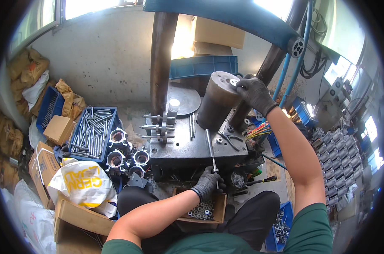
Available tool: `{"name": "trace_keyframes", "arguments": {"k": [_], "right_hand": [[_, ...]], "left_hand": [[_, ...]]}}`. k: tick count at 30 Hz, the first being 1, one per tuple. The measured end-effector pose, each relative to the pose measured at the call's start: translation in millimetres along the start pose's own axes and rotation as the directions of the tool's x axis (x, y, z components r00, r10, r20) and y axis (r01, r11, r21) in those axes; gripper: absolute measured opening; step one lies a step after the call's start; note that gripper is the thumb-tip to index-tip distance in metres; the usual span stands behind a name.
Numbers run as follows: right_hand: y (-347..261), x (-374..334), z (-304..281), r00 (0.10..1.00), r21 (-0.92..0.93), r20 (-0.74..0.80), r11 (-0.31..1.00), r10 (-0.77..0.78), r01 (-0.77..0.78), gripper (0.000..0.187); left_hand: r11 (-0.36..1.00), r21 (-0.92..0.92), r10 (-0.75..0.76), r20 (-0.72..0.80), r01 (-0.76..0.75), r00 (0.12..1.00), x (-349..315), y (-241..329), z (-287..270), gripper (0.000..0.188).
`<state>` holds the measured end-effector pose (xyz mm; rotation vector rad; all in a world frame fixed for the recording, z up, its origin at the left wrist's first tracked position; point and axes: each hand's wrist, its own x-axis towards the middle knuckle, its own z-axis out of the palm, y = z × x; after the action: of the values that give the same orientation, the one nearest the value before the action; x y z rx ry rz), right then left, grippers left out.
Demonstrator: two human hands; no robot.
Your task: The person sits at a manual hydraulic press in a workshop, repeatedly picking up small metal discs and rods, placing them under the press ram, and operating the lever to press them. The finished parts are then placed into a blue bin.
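My left hand (207, 185), in a dark grey glove, is closed around the lower end of a slim metal shaft (210, 146). The shaft points away from me over the front edge of the steel press table (181, 149). My right hand (256, 94), gloved too, is raised at the top of a thick steel cylinder (219, 99). Its fingers pinch a small, light round part with holes (234, 82) at the rim of the cylinder's top; whether the part touches the cylinder I cannot tell. Pliers (228, 140) lie on the table right of the shaft.
On the table's left, several shafts stick through a metal stack (161, 128). A blue crate of shafts (115, 134) and motor housings (115, 158) are on the left. A cardboard box (219, 208) of small round parts sits between my legs. Press columns (161, 63) rise behind.
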<state>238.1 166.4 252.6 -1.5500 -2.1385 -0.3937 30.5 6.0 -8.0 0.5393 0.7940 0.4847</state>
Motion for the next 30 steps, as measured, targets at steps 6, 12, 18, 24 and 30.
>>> {"name": "trace_keyframes", "arguments": {"k": [6, 12, 18, 24, 30], "right_hand": [[-8, 29, 10, 0.998, -0.016, 0.062, 1.0, 0.023, -0.022, 0.017], [-10, 12, -9, 0.998, -0.085, -0.001, 0.994, -0.066, 0.066, 0.02], [-31, -76, -79, 0.971, -0.086, 0.101, 0.971, -0.215, 0.224, 0.015], [-29, -193, -152, 0.918, -0.185, 0.381, 0.964, -0.109, 0.191, 0.028], [-4, -311, -201, 0.909, -0.324, 0.35, 0.94, 0.228, -0.111, 0.027]], "left_hand": [[0.999, -0.022, 0.027, -0.019, -0.028, 0.999, 4, -5, -4, 0.041], [0.999, 0.003, 0.033, -0.041, -0.033, 0.999, 2, 9, 2, 0.037], [0.999, -0.009, 0.048, -0.01, -0.049, 0.999, 29, 18, -11, 0.039], [0.791, 0.54, 0.282, 0.097, -0.288, 0.955, 48, 23, -34, 0.054], [0.839, 0.462, 0.285, 0.078, -0.288, 0.955, 33, 28, -36, 0.05]]}}
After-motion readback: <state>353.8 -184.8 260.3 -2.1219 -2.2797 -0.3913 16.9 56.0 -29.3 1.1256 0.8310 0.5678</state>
